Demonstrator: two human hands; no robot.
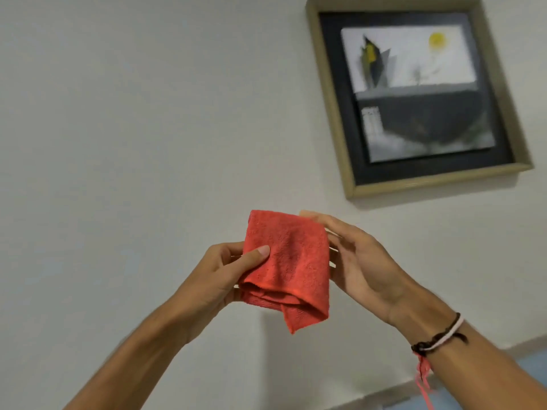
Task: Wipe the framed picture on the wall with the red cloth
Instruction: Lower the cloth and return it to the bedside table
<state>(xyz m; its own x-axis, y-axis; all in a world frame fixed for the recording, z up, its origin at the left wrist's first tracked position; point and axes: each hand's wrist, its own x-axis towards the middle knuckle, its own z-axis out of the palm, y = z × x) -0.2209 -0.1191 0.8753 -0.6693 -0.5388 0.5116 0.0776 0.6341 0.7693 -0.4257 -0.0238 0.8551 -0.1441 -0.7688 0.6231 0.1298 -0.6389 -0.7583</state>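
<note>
A folded red cloth (291, 269) is held up in front of the white wall, between both hands. My left hand (220, 273) pinches its left edge, thumb on the front. My right hand (362, 266) supports the cloth's right side from behind, fingers spread along it. The framed picture (334, 113) hangs on the wall at the upper right, above and to the right of the cloth, apart from it. It has a tan wooden frame, a dark mat and a grey, black and yellow painting.
The plain white wall (133, 128) fills most of the view. A pale baseboard and a strip of bluish floor (532, 365) show at the lower right. Cord bracelets with a red tassel sit on my right wrist (438, 338).
</note>
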